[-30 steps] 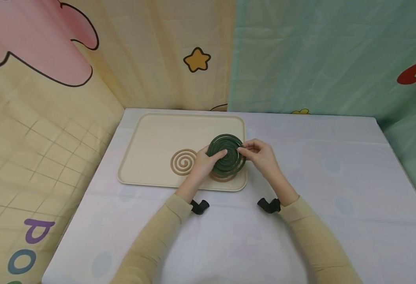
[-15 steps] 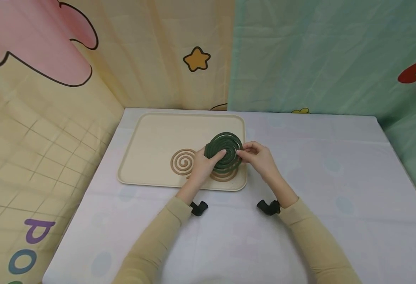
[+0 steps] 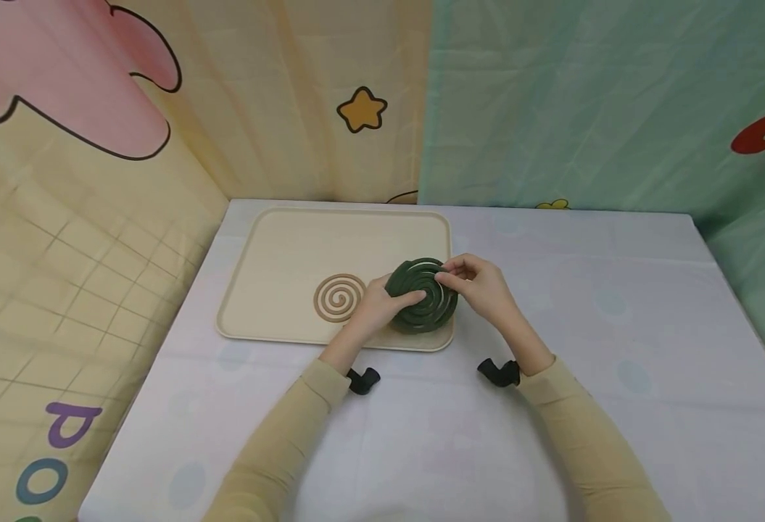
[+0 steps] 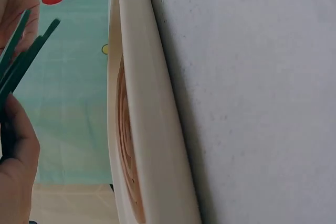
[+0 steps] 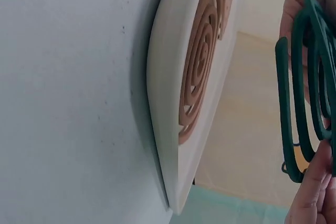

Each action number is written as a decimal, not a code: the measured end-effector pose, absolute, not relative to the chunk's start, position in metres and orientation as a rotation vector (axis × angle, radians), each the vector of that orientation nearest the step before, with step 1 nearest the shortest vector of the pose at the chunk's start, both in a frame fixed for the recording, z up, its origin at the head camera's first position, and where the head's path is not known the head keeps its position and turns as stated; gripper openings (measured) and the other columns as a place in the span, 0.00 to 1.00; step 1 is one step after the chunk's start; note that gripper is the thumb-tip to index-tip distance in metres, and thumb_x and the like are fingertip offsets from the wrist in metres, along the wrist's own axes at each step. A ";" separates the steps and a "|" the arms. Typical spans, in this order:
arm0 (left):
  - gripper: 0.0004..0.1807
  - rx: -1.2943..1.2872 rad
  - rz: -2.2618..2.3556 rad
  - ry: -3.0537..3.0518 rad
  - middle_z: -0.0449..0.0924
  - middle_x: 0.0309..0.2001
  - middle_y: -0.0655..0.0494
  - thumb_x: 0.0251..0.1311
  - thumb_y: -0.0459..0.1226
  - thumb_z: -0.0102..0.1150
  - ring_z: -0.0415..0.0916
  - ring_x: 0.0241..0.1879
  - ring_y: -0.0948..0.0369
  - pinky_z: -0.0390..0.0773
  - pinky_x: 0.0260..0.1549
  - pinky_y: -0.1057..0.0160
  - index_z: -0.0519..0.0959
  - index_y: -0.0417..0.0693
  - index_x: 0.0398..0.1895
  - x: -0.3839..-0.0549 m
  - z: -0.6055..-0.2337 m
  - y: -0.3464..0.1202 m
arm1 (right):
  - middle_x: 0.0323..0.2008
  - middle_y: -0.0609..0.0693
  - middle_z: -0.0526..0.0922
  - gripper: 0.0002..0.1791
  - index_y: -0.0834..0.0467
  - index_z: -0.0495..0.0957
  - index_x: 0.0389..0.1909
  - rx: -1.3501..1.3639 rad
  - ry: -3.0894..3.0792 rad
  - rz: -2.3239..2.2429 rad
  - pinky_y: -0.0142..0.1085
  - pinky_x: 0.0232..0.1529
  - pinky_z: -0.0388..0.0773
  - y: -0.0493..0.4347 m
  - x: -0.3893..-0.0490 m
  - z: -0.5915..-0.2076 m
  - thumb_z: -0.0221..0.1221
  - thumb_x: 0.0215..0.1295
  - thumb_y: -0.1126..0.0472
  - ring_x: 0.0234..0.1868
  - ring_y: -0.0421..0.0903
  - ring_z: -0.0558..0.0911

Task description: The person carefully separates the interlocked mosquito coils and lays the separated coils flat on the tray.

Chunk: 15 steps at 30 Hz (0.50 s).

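Head view, and it's the green coil [image 3: 429, 313], a smooth round spiral, broad face tilted up, held above the right near corner of the cream tray [image 3: 291, 246]! Left hand [image 3: 375, 308] grips it, thumb across its face; right hand [image 3: 481, 288] pinches its outer ring. Right wrist: rings gape nearly edge-on; two tan coils [image 5: 201, 64] lie flat in the tray.

On the table [image 3: 584, 304], the tray [image 3: 291, 246] bears a lying coil [image 3: 339, 298] left of the held coils [image 3: 432, 306].
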State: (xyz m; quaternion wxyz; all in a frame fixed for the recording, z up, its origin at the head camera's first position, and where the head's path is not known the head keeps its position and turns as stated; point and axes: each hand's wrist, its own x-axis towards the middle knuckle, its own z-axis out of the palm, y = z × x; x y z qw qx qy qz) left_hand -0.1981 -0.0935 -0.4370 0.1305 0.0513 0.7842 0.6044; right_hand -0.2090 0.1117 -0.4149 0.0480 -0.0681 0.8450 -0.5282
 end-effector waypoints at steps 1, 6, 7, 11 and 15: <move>0.27 0.108 1.811 2.250 0.82 0.56 0.49 0.59 0.44 0.68 0.78 0.58 0.55 0.76 0.60 0.56 0.77 0.48 0.61 -0.198 -0.437 -0.093 | 0.33 0.49 0.83 0.14 0.63 0.79 0.44 -0.180 2.529 -1.676 0.36 0.38 0.83 0.111 -0.209 -0.416 0.65 0.65 0.57 0.31 0.39 0.82; 0.28 -0.026 2.063 2.141 0.80 0.59 0.47 0.59 0.42 0.67 0.76 0.61 0.53 0.73 0.63 0.57 0.76 0.44 0.62 -0.196 -0.439 -0.093 | 0.28 0.43 0.80 0.14 0.65 0.75 0.44 -0.041 2.259 -1.963 0.37 0.41 0.86 0.103 -0.207 -0.426 0.63 0.66 0.60 0.28 0.36 0.83; 0.27 -0.036 2.092 2.133 0.80 0.58 0.46 0.58 0.41 0.67 0.76 0.61 0.53 0.74 0.63 0.57 0.76 0.44 0.61 -0.196 -0.439 -0.093 | 0.27 0.42 0.80 0.13 0.65 0.74 0.43 -0.020 2.230 -1.987 0.39 0.42 0.86 0.102 -0.206 -0.427 0.63 0.66 0.60 0.29 0.36 0.83; 0.26 -0.042 2.102 2.182 0.82 0.56 0.46 0.58 0.42 0.68 0.78 0.59 0.54 0.75 0.61 0.58 0.78 0.42 0.58 -0.195 -0.439 -0.095 | 0.27 0.41 0.80 0.12 0.64 0.74 0.43 0.020 2.185 -2.013 0.44 0.48 0.84 0.098 -0.203 -0.428 0.63 0.66 0.61 0.31 0.35 0.83; 0.24 -0.029 2.010 2.268 0.84 0.53 0.47 0.57 0.43 0.69 0.79 0.57 0.54 0.76 0.60 0.57 0.80 0.42 0.56 -0.195 -0.438 -0.098 | 0.30 0.43 0.79 0.14 0.65 0.75 0.45 -0.014 2.230 -1.947 0.42 0.47 0.84 0.101 -0.203 -0.426 0.64 0.65 0.60 0.32 0.35 0.82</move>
